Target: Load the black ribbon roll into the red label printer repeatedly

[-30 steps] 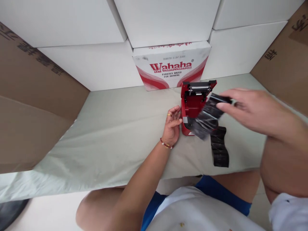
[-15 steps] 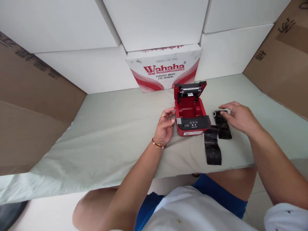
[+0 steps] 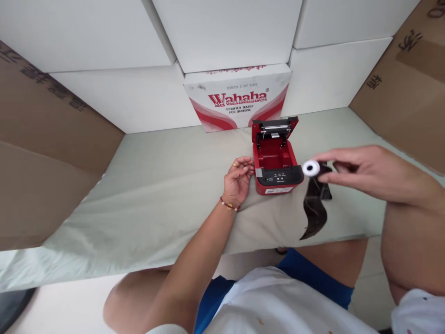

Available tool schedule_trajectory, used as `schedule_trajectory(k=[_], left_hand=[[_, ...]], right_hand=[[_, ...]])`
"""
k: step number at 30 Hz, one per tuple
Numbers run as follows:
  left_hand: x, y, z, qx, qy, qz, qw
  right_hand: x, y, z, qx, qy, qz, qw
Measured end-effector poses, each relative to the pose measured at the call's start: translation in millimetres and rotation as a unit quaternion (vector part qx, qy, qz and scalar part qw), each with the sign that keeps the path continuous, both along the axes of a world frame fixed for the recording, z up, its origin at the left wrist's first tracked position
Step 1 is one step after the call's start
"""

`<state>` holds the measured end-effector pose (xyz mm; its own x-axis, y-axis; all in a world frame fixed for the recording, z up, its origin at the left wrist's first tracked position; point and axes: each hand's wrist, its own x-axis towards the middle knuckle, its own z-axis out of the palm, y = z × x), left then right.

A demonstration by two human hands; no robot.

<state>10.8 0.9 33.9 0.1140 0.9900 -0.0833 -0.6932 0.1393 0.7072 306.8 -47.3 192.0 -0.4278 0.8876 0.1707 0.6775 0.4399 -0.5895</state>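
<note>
A red and black printer [image 3: 278,178] stands on the cloth-covered table with its lid up and its red compartment bare inside. Beside its left side rests my left hand [image 3: 239,180], palm partly up, fingers loosely curled, the fingertips at the printer's edge; whether they hold anything does not show. My right hand [image 3: 361,171] grips a roll [image 3: 310,168] between thumb and fingers, right of the printer. The roll's white core end faces me, and a dark strip [image 3: 314,208] hangs from it in a curve.
Behind the printer is a white and red Wahaha carton [image 3: 239,104] against stacked white boxes [image 3: 229,32]. Brown cardboard boxes stand at the left [image 3: 52,148] and right [image 3: 403,93]. The table's front edge lies near my knees.
My right hand has taken hold of the roll and raised it off the table, and the dark strip now hangs from it. My left hand has barely moved.
</note>
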Motion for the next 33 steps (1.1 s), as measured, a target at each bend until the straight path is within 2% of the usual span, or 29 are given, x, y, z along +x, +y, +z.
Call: schedule_trajectory(k=[3,7,9,11,12,14,16,19,20,22,24,25,28,30,33], left_hand=[[-0.6,-1.3,1.7,-0.009,0.000,-0.003,1.000],[0.9,-6.5,4.4,-0.002,0.016,0.009,1.000],[3.9,-10.9,4.6,0.027,0.053,0.034,0.998],[8.3,-17.0,4.3,0.088,0.135,0.079,0.984],[10.7,-20.7,4.1,0.131,0.192,0.105,0.967],[15.3,-29.2,4.4,0.239,0.314,0.156,0.905],[18.7,-37.4,5.4,0.352,0.405,0.202,0.819],[20.9,-45.7,7.3,0.473,0.470,0.255,0.700],[20.8,-47.0,7.8,0.494,0.481,0.263,0.675],[20.1,-48.4,8.6,0.509,0.502,0.269,0.645],[19.0,-48.9,9.3,0.502,0.521,0.263,0.639],[18.4,-49.1,9.7,0.496,0.524,0.253,0.644],[17.3,-50.1,10.9,0.488,0.506,0.225,0.675],[16.5,-50.8,11.2,0.489,0.495,0.224,0.682],[14.7,-51.4,10.3,0.482,0.506,0.226,0.679]], right_hand=[[-36.2,26.8,2.6,-0.026,-0.079,-0.031,0.996],[-85.6,60.3,-17.5,-0.011,-0.220,-0.088,0.971],[-100.1,69.4,-25.0,-0.019,-0.290,-0.092,0.952],[-108.2,75.1,-29.2,-0.029,-0.331,-0.092,0.939],[-110.9,77.6,-30.8,-0.031,-0.341,-0.092,0.935],[-114.9,83.3,-34.2,-0.030,-0.352,-0.091,0.931],[-118.0,89.6,-38.7,-0.031,-0.361,-0.092,0.928],[-118.1,92.9,-43.3,-0.027,-0.348,-0.094,0.933],[-116.0,90.2,-42.6,-0.020,-0.330,-0.085,0.940],[-107.9,78.1,-36.6,-0.002,-0.261,-0.057,0.964],[-95.7,61.7,-26.1,0.025,-0.156,-0.057,0.986],[-88.9,54.9,-20.9,0.047,-0.099,-0.078,0.991],[-71.0,52.1,-14.4,0.169,0.017,-0.174,0.970],[-64.6,64.5,-20.5,0.237,0.023,-0.189,0.953],[-62.9,81.3,-36.0,0.235,0.005,-0.138,0.962]])
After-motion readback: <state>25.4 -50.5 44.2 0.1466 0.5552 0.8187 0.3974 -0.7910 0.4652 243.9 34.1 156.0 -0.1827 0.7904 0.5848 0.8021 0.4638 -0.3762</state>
